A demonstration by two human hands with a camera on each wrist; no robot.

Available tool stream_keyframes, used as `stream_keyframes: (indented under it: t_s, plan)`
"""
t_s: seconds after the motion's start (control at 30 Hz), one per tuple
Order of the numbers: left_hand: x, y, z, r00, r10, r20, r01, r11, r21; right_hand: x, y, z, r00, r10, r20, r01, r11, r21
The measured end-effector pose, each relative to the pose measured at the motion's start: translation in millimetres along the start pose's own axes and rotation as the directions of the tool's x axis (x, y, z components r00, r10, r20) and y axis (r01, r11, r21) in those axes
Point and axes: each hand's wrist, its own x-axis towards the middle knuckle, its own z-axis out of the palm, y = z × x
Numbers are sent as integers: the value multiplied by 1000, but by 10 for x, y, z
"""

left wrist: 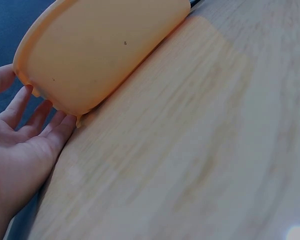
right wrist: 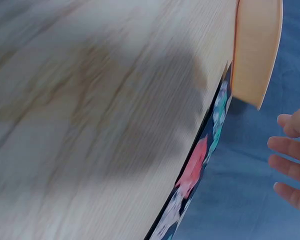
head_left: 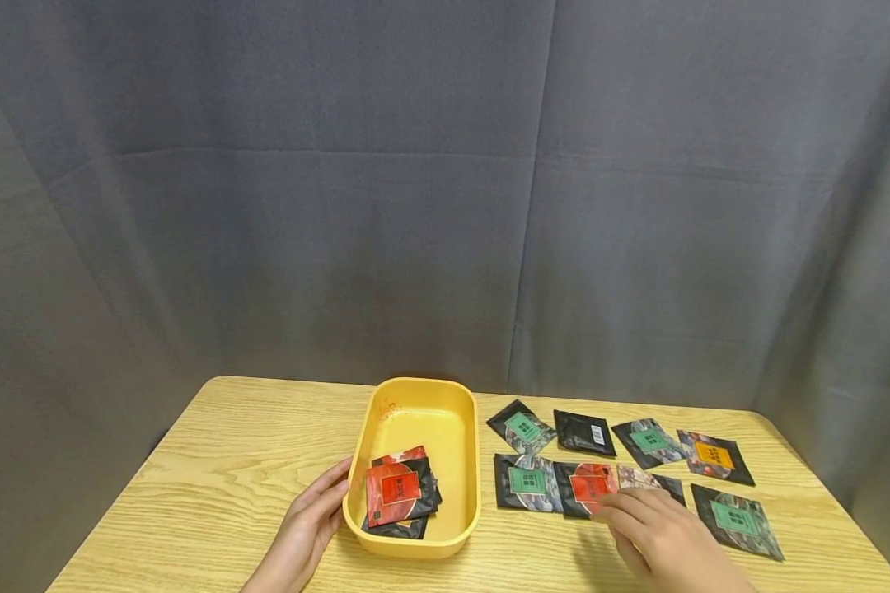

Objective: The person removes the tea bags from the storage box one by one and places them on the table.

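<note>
A yellow tray point(head_left: 456, 445) stands on the table, with several red-and-black sachets point(head_left: 399, 490) heaped in its near half. My left hand point(head_left: 313, 519) rests its fingers against the tray's left side; the left wrist view shows extended fingertips touching the tray wall point(left wrist: 105, 50). To the right, my right hand point(head_left: 660, 531) hovers above the near row of sachets, loosely bent and holding nothing. Just beyond its fingertips lies a red-labelled sachet point(head_left: 587, 488). The hand partly covers a pale-patterned sachet point(head_left: 638, 478). In the right wrist view, the fingers point(right wrist: 290, 148) are apart from the sachets.
Left of the red-labelled sachet lies a green-labelled one point(head_left: 528, 482). Behind are a green-labelled sachet point(head_left: 521, 427), a black one face down point(head_left: 583, 432), another green one point(head_left: 648, 441) and an orange-labelled one point(head_left: 715, 455). One more green-labelled sachet point(head_left: 737, 520) lies far right. A grey curtain point(head_left: 445, 206) hangs behind.
</note>
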Motion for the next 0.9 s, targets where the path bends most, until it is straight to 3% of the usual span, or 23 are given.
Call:
stream_keyframes:
  t_s: [0.5, 0.9]
  plan:
    - [12, -12, 0, 1000, 10, -16, -10, 1000, -5, 621, -399, 220, 1000, -3, -7, 3, 993, 119]
    - [15, -5, 6, 1000, 4, -15, -4, 1000, -3, 1264, -744, 464, 981, 79, 178, -113, 976, 185]
